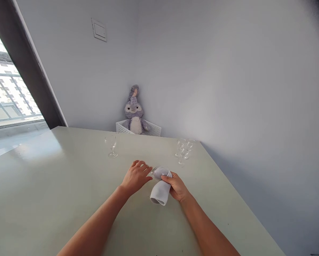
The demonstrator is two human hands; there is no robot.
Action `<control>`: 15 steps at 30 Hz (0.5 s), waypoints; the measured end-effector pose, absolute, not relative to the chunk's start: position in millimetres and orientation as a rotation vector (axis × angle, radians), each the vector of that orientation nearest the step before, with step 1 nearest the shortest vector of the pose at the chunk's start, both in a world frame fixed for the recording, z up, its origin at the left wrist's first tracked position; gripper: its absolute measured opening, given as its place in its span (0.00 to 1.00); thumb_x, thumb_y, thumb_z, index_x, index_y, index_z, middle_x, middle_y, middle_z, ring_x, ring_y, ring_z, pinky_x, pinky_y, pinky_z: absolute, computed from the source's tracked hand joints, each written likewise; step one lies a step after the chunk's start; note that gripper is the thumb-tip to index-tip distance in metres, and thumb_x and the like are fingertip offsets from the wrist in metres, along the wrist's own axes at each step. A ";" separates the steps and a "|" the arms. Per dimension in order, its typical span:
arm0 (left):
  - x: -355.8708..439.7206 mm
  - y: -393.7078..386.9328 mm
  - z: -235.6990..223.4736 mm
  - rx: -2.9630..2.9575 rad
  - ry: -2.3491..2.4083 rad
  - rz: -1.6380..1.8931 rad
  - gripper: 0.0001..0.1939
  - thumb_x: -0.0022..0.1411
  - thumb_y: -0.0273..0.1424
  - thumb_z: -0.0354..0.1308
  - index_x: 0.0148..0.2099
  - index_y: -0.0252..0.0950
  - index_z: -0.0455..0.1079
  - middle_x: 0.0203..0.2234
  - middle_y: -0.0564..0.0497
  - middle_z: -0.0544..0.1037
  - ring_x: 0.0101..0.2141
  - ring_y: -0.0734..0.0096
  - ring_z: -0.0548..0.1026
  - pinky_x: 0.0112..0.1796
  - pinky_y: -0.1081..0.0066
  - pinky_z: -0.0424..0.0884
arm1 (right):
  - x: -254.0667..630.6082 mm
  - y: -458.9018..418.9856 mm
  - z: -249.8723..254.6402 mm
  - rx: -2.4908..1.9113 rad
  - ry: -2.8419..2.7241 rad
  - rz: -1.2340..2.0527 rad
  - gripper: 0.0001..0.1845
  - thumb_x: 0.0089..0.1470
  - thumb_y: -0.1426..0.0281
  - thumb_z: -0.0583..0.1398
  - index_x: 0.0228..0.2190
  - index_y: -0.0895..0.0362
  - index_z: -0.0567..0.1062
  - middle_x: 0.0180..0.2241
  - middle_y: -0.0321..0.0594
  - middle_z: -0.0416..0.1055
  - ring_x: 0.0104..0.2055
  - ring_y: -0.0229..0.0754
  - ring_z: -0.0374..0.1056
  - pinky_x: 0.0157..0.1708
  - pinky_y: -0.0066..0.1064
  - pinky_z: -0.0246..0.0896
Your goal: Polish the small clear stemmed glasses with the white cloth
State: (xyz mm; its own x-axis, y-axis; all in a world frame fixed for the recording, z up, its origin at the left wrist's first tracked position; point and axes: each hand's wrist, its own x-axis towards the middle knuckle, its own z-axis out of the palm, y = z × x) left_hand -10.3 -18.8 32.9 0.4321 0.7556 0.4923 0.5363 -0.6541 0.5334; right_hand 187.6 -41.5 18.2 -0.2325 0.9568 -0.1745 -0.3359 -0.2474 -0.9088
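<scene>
A white cloth point(159, 190) is wrapped around a small clear glass point(156, 172) just above the pale table point(55, 185). My right hand point(177, 186) grips the cloth, its fingers closed on it. My left hand point(136, 176) curls around the glass from the left, with the fingers bent against it. One clear stemmed glass point(111, 145) stands alone farther back on the left. A cluster of several similar glasses point(184, 150) stands farther back on the right.
Behind the table's far edge a grey plush rabbit point(134, 112) sits in a white perforated basket point(154, 130) against the wall. A window with a dark frame point(23, 67) is at the left. The table's right edge runs diagonally near my right forearm.
</scene>
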 end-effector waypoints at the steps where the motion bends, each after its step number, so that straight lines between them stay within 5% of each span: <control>1: -12.4 -17.0 32.1 2.434 1.129 0.965 0.13 0.55 0.41 0.54 0.42 0.44 0.71 0.29 0.46 0.75 0.37 0.58 0.69 0.45 0.60 0.56 | 189.7 -41.5 20.2 -0.963 -0.987 1.697 0.16 0.37 0.65 0.67 0.30 0.60 0.73 0.21 0.34 0.65 0.22 0.34 0.58 0.24 0.27 0.53; 5: -19.8 -11.2 28.6 2.574 1.294 0.732 0.14 0.59 0.42 0.48 0.40 0.44 0.71 0.23 0.47 0.74 0.28 0.64 0.69 0.34 0.67 0.58 | 199.6 -36.6 21.7 -1.060 -1.403 1.545 0.13 0.42 0.67 0.63 0.33 0.59 0.74 0.25 0.34 0.67 0.26 0.36 0.60 0.28 0.28 0.55; 10: -29.8 -7.3 28.3 2.530 1.635 0.579 0.14 0.60 0.40 0.46 0.35 0.42 0.71 0.20 0.50 0.72 0.24 0.68 0.68 0.28 0.71 0.56 | 207.4 -28.5 14.2 -1.405 -1.595 0.741 0.13 0.51 0.65 0.54 0.35 0.58 0.74 0.28 0.39 0.70 0.30 0.42 0.64 0.31 0.33 0.59; 15: -28.8 -7.9 23.4 2.580 1.678 0.481 0.13 0.60 0.37 0.45 0.33 0.40 0.69 0.20 0.52 0.72 0.23 0.71 0.68 0.26 0.72 0.56 | 184.2 -46.6 20.2 -1.240 -2.028 -0.023 0.23 0.55 0.61 0.51 0.50 0.56 0.66 0.47 0.46 0.67 0.50 0.52 0.58 0.49 0.45 0.51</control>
State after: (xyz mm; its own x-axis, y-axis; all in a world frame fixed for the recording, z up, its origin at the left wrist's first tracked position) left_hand -28.8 -7.9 23.4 0.3719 0.8963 0.2414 0.8880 -0.4193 0.1888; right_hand 184.2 -46.6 20.2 -0.2529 0.7598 0.5989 0.7730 0.5310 -0.3473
